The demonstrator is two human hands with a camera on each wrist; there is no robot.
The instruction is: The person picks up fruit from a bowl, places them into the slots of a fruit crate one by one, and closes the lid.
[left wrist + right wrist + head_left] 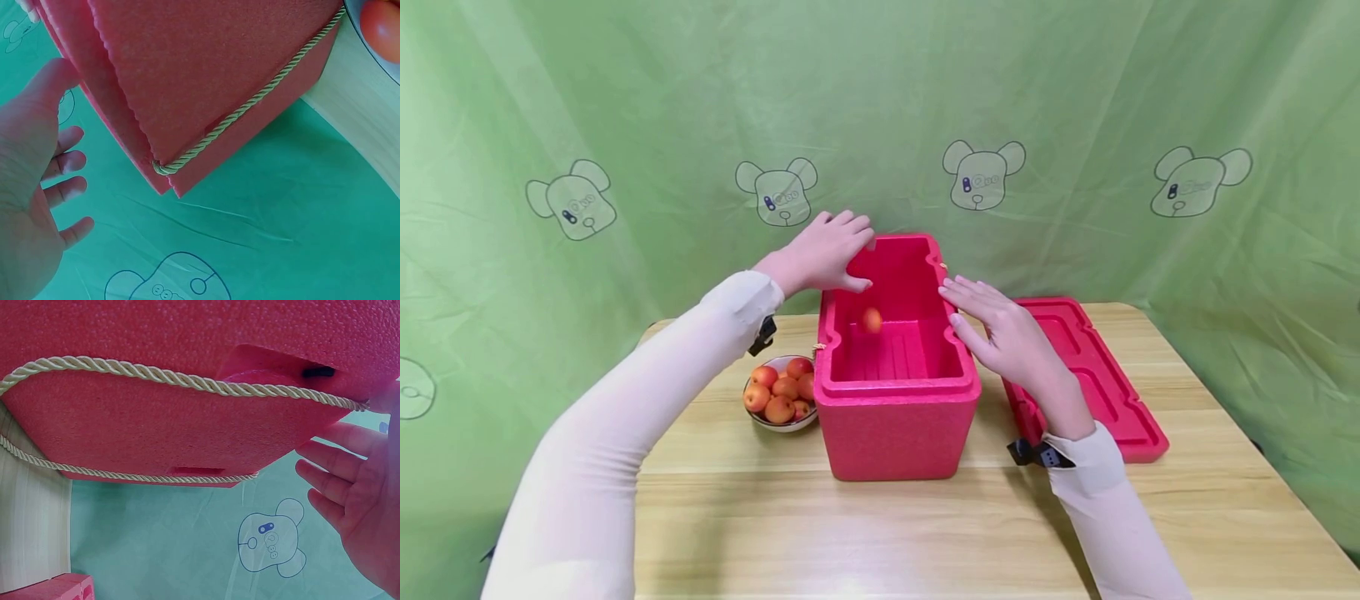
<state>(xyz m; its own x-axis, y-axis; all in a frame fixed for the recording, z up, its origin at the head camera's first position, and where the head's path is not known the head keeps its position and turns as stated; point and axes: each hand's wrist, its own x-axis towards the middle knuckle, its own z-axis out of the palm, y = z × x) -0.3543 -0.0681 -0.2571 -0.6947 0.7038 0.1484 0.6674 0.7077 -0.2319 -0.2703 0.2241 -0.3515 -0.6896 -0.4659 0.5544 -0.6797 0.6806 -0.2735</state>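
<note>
A red foam box (897, 437) with no lid on it stands on the table. Inside it a blurred orange-red fruit (871, 320), round and small, appears in mid-air above the ribbed floor. Over the box's left rim my left hand (829, 252) is spread, fingers parted from the thumb, holding nothing. My right hand (1000, 329) rests at the right rim with its fingers straight. Left of the box, a bowl (784, 427) holds several similar orange-red fruits (779, 408), which look like apricots or small apples.
The red lid (1105, 392) lies flat on the wooden table (925, 533), right of the box. A twisted gold cord (156, 374) runs along the box's side. Behind the table hangs a green cloth (880, 83) printed with bear heads.
</note>
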